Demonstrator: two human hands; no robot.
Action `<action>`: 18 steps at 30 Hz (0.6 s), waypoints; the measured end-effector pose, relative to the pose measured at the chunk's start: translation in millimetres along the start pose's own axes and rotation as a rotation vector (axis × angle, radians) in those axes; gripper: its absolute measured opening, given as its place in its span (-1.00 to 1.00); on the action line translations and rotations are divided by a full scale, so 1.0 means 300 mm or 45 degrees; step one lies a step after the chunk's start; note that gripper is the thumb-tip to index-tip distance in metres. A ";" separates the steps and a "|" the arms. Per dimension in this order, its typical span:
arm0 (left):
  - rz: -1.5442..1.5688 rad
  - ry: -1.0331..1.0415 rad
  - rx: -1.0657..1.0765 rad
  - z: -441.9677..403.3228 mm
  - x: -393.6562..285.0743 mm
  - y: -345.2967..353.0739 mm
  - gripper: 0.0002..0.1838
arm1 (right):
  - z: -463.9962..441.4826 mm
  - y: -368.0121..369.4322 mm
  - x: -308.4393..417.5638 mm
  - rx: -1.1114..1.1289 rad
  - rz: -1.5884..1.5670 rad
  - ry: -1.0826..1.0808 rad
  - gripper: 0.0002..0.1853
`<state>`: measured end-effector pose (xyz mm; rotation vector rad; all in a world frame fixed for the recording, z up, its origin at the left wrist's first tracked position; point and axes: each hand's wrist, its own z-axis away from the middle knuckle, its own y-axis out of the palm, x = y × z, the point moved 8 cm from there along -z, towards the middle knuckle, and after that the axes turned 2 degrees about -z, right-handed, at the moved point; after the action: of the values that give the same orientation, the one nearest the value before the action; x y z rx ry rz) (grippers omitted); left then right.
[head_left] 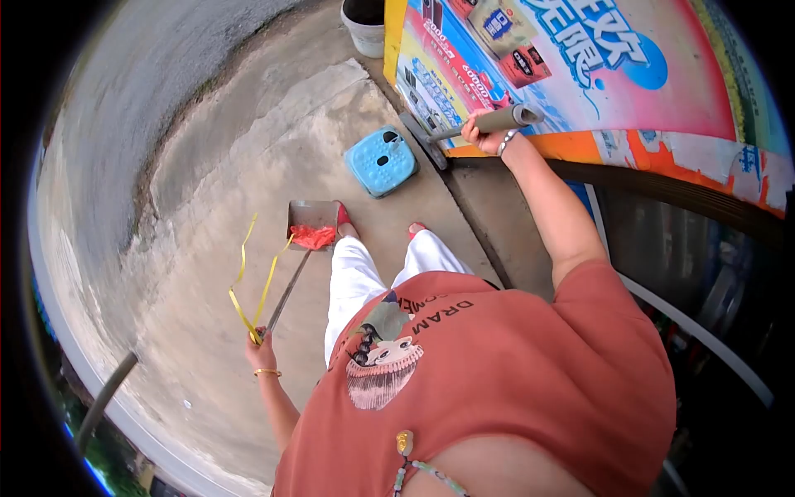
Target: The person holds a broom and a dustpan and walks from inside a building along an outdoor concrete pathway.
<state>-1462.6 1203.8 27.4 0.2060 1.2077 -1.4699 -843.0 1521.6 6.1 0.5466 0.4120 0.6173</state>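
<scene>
My left hand (262, 353) is closed around the long thin handle of a metal dustpan (300, 214), with a yellow strap (242, 308) in the same grip, its ends sticking up in loops. A crumpled red plastic bag (313, 238) lies in the pan, which rests on the ground beside my red shoe. On the other side, my right hand (479, 132) is wrapped around the grey pole of a broom (502, 118). The broom's narrow dark head (424, 142) is down on the concrete, against the base of the poster-covered panel.
A blue plastic stool (381, 162) stands on the concrete (248, 157) in front of my feet. The colourful poster panel (546, 66) rises at the right. Farther off is a white bucket (364, 35). A dark curved bar (108, 396) shows at the lower left.
</scene>
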 end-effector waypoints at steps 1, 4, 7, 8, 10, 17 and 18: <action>-0.025 0.020 0.013 -0.077 -0.032 -0.021 -0.85 | -0.014 0.028 -0.007 0.012 0.024 -0.019 -0.86; -0.031 0.102 0.104 -0.346 -0.103 -0.087 -0.83 | -0.030 0.107 -0.025 -0.013 0.135 -0.100 -0.85; 0.002 0.153 0.146 -0.576 -0.197 -0.117 -0.83 | 0.007 0.110 -0.047 -0.112 0.180 -0.188 -0.81; 0.008 0.156 0.151 -0.626 -0.225 -0.124 -0.83 | 0.019 0.098 -0.069 -0.150 0.153 -0.170 -0.79; -0.054 0.210 0.219 -0.748 -0.284 -0.144 -0.82 | 0.045 0.070 -0.133 -0.226 0.098 -0.133 -0.77; -0.186 0.227 0.278 -1.003 -0.437 -0.193 -0.80 | 0.175 -0.002 -0.418 -0.214 0.262 -0.023 -0.74; -0.176 0.224 0.284 -1.027 -0.444 -0.195 -0.79 | 0.196 -0.029 -0.449 -0.246 0.152 -0.052 -0.75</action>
<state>-1616.5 1507.4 14.0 0.4173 1.2156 -1.7369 -909.2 1409.0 73.7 0.4003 0.2792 0.7506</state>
